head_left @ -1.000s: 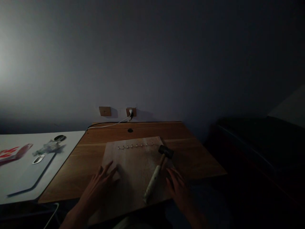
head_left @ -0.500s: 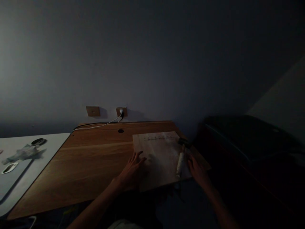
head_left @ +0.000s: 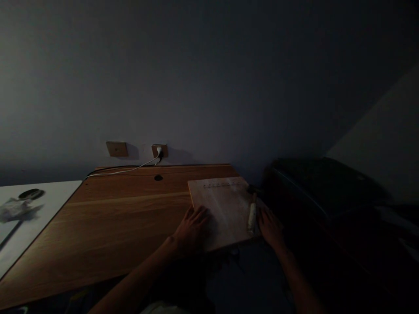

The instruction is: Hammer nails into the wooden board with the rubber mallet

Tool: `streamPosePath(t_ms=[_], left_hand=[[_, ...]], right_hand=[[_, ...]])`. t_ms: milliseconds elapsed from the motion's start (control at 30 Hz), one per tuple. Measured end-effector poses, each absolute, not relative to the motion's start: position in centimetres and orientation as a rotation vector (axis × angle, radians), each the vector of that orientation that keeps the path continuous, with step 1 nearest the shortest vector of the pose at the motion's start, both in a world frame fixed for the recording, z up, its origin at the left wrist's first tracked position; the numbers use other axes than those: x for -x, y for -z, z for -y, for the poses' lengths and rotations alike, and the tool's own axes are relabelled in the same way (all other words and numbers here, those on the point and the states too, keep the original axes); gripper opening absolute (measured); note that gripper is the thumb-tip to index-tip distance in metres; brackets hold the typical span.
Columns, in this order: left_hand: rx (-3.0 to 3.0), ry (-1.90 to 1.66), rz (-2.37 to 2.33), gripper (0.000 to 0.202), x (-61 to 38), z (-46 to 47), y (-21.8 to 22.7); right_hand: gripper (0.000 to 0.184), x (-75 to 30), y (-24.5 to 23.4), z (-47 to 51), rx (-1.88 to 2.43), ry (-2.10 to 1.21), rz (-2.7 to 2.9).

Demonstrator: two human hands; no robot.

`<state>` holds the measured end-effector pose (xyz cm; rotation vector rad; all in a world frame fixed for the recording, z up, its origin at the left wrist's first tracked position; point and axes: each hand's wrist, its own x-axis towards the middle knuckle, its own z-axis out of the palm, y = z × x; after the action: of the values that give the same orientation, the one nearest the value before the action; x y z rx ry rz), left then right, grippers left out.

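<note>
Dim light. Brown wood-grain surface [head_left: 124, 218]. I see the pale flat board [head_left: 225, 205] at its 3 o'clock end. The left hand [head_left: 193, 229] lies flat and unclenched on the board's 8 o'clock corner. The right hand [head_left: 270, 226] lies flat at 4 o'clock, just beside the pale-handled mallet [head_left: 252, 213]. Nail row [head_left: 221, 184] at 12 o'clock. A second ago the board lay mid-surface.

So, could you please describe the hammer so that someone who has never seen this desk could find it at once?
Look at the wooden desk under the wall sockets; a pale board lies at its right end. The hammer lies along the board's right edge, beside the right hand: the only tool there, with a dark head and a light handle.
</note>
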<state>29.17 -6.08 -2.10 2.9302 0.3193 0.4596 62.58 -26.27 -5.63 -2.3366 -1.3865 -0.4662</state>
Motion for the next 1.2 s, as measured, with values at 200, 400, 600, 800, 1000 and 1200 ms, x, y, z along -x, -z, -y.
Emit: streamPosePath(t_ms=[200,400,600,800,1000,1200], left_hand=[[-2.924,-0.392,-0.39,0.048,-25.3,4.4,0.8],[-2.93,-0.374,-0.509,0.043,-15.8,1.3,0.4],[-2.934,-0.452,-0.637,0.04,-5.2,-0.2,1.1],[-2.836,-0.457,-0.868,0.043,1.9,-0.1,1.9],[-2.782,-0.532,-0.935,0.044,3.0,1.1,2.1],[-2.781,-0.513,-0.996,0.048,2.6,1.3,1.9]], right_hand=[[0.038,-57.8,4.6,25.8,2.156,0.276,1.34],[0.072,-53.2,0.2,23.9,1.824,-0.351,0.978],[0.076,-46.0,-6.1,21.7,1.044,-1.008,0.697],[0.088,-41.9,-7.3,20.2,1.098,-1.054,0.783],[0.085,-40.6,-6.6,19.1,1.065,-1.147,0.78],[0.077,-39.6,-6.0,18.1,1.022,-1.187,0.779]])
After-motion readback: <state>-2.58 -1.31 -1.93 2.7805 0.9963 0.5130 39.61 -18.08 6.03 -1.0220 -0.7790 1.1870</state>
